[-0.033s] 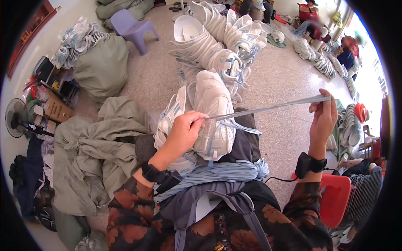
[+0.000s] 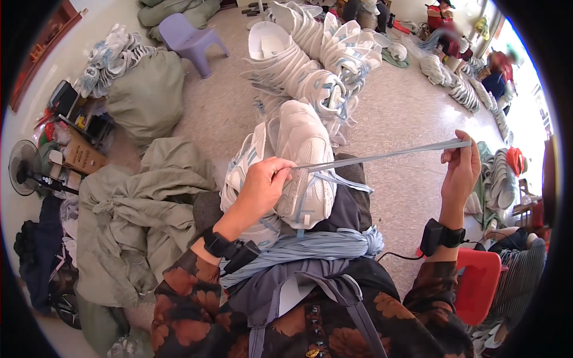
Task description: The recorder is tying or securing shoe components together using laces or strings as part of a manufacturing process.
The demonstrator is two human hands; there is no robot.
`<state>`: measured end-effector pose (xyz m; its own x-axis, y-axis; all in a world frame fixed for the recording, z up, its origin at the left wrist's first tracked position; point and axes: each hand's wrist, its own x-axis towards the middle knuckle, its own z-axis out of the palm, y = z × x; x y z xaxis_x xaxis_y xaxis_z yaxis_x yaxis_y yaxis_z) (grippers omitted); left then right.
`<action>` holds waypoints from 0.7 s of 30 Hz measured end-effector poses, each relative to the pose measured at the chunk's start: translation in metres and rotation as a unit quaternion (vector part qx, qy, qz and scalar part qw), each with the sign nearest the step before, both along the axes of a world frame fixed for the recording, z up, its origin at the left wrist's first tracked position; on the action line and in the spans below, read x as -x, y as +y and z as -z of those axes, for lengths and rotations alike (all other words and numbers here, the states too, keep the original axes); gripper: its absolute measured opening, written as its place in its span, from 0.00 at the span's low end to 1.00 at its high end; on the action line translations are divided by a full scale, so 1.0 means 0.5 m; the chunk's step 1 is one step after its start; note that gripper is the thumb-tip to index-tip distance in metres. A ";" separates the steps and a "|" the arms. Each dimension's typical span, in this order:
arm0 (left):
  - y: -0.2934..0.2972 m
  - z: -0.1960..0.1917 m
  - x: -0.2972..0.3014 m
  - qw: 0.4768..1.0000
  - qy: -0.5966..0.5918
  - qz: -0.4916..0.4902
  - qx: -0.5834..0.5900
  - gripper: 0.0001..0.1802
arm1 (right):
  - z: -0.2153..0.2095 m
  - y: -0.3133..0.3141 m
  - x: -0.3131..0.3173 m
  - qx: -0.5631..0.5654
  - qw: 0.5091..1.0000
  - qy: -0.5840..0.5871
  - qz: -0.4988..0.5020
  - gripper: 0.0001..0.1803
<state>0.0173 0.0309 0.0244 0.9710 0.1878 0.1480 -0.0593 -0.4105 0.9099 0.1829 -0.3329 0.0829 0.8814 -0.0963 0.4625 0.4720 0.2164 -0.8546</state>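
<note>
A light blue shoelace [image 2: 388,154] is stretched taut between my two hands, above a white sneaker [image 2: 304,155] on my lap. At its left end, over the sneaker, my left hand [image 2: 267,186] pinches it. My right hand [image 2: 461,161] is raised off to the right, with the other end between thumb and fingers. Loose blue lace hangs at the sneaker's side. A second white sneaker [image 2: 243,173] rests beside the first, partly behind my left hand. Across my lap lies a thick bundle of blue laces [image 2: 310,246].
Stacked white shoe uppers [image 2: 286,59] stand just ahead. A purple chair [image 2: 190,42] and green sacks [image 2: 146,95] are at the left, with a fan [image 2: 25,168] by the wall. A red stool [image 2: 477,286] stands at the right. Other people sit among shoe rows at the far right.
</note>
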 end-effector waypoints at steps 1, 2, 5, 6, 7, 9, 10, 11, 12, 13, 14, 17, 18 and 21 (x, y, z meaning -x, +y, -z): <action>-0.004 -0.002 -0.005 1.000 0.003 0.001 -0.004 0.08 | 0.022 -0.016 -0.001 -0.002 1.000 0.025 0.003 0.16; -0.004 -0.004 -0.006 0.999 0.003 0.002 -0.035 0.07 | 0.040 -0.022 -0.004 -0.007 1.000 0.028 0.001 0.16; 0.001 -0.002 -0.016 0.982 -0.070 -0.008 -0.178 0.05 | 0.092 -0.041 -0.022 -0.009 0.998 0.064 0.006 0.16; 0.004 0.002 -0.022 0.948 -0.144 -0.018 -0.283 0.05 | 0.115 -0.046 -0.032 0.001 0.996 0.088 0.009 0.15; -0.001 -0.005 -0.024 0.948 -0.143 -0.016 -0.284 0.05 | 0.134 -0.049 -0.035 0.011 0.994 0.109 0.013 0.14; -0.011 -0.019 -0.028 0.996 0.067 -0.012 0.051 0.06 | 0.167 -0.055 -0.034 0.094 0.986 0.139 0.012 0.13; -0.011 -0.017 -0.028 0.996 0.067 -0.013 0.049 0.06 | 0.181 -0.053 -0.033 0.176 0.970 0.166 0.008 0.13; -0.010 -0.011 -0.029 0.990 0.080 -0.008 0.118 0.05 | 0.196 -0.048 -0.031 0.246 0.957 0.149 0.020 0.15; -0.010 -0.006 -0.031 0.978 0.093 -0.002 0.186 0.05 | 0.213 -0.046 -0.028 0.246 0.957 0.150 0.020 0.15; -0.011 -0.001 -0.031 0.978 0.094 -0.002 0.186 0.05 | 0.224 -0.039 -0.023 0.314 0.943 0.105 0.028 0.16; -0.013 0.004 -0.030 0.986 0.084 -0.020 0.145 0.05 | 0.229 -0.037 -0.017 0.380 0.922 0.059 0.036 0.17; -0.014 0.005 -0.027 0.997 0.050 -0.041 0.034 0.04 | 0.220 -0.010 0.014 0.402 0.913 0.072 0.003 0.13; -0.014 0.004 -0.027 0.998 0.027 -0.045 -0.036 0.04 | 0.211 0.005 0.029 0.419 0.905 0.070 -0.018 0.12; -0.017 0.006 -0.029 0.987 -0.056 -0.043 -0.144 0.04 | 0.173 0.066 0.074 0.451 0.891 0.007 -0.057 0.11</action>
